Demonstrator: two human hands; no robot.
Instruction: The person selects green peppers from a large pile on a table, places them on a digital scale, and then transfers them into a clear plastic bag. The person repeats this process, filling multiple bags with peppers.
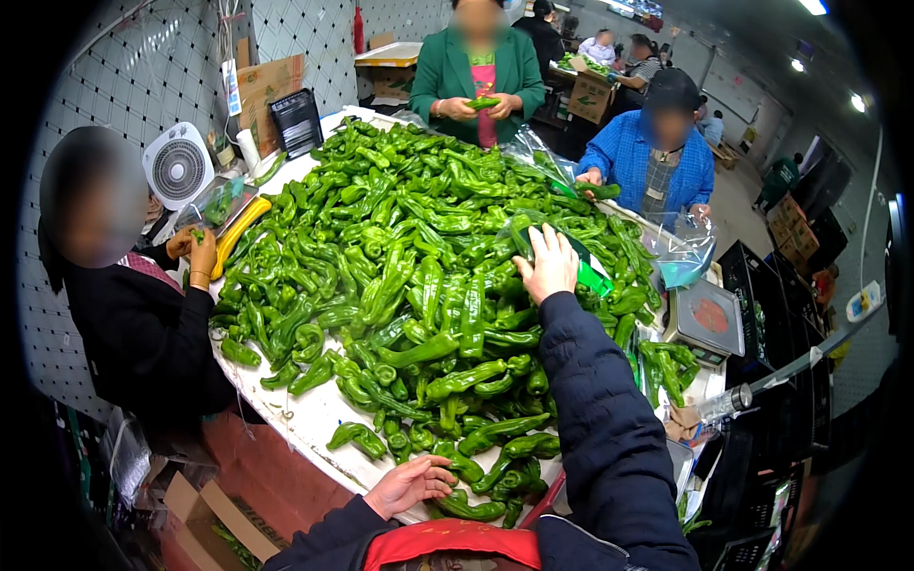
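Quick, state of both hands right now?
Left hand: open, fingers loosely bent, by green peppers, nothing visibly held.
Right hand: open, palm down over peppers; anything beneath is hidden.

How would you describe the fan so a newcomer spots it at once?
Find the white table heaped with green peppers. Follow its left side up toward the patterned wall, just past the co-worker in black, to the fan. Its pale square frame around a round grey grille sets it apart from the black basket nearby.

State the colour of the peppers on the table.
Glossy green. The peppers show in the head view, the only one given.
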